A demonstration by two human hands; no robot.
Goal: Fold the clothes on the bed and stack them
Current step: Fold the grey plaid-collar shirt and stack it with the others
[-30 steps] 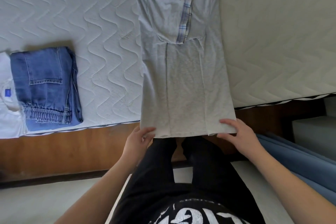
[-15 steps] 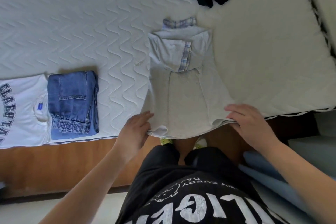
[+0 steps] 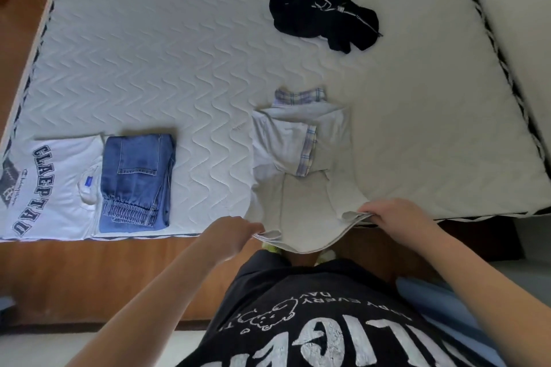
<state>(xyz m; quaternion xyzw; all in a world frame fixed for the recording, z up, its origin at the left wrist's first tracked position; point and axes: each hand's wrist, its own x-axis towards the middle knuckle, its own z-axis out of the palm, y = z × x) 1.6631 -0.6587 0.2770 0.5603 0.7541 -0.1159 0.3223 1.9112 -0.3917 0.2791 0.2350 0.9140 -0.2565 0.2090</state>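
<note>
Mattress: grey shirt hem pinched, both hands.

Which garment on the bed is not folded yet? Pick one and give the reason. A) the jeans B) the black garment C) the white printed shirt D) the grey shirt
B: the black garment lies crumpled far up the mattress, while the jeans and white printed shirt lie flat and folded, and both hands grip the half-folded grey shirt.
</note>
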